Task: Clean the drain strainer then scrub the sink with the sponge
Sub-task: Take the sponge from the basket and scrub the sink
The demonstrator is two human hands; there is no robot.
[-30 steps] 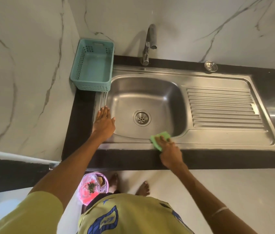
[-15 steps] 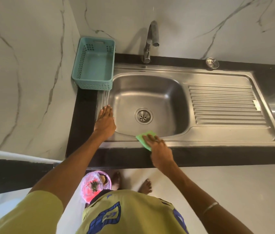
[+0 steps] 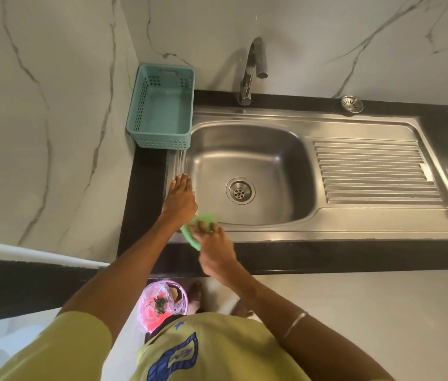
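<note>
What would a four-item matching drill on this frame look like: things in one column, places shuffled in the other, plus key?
Things:
1. green sponge
2. teal plastic basket
3. small round metal drain strainer
4. pink bin with plastic liner

Places:
A. on the floor below the counter
B. on the black counter behind the steel sink's ribbed drainboard
C. on the sink's front rim under the right hand
D. in the corner, left of the chrome tap

Pairs: 1-C, 2-D, 3-B, 4-A
</note>
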